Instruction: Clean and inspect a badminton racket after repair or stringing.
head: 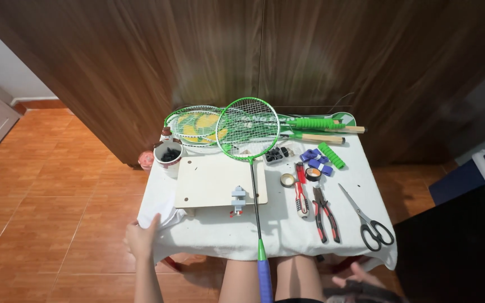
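My left hand (143,238) rests on the white cloth (287,224) at the table's front left corner, fingers spread, holding nothing. My right hand (360,276) hangs low beside my knee at the front right, fingers loosely apart and empty. A green badminton racket (248,130) lies across the middle of the table. Its shaft runs over a cream board (209,179) and a small grey clamp (238,197). The blue grip (264,278) sticks out between my knees.
More green rackets (197,124) and wooden-handled ones (321,136) lie at the back. A cup of dark bits (169,156), tape rolls (288,179), blue and green grip rolls (330,155), pliers (325,213), a red tool (301,196) and scissors (369,221) sit on the cloth. Brown cabinet behind.
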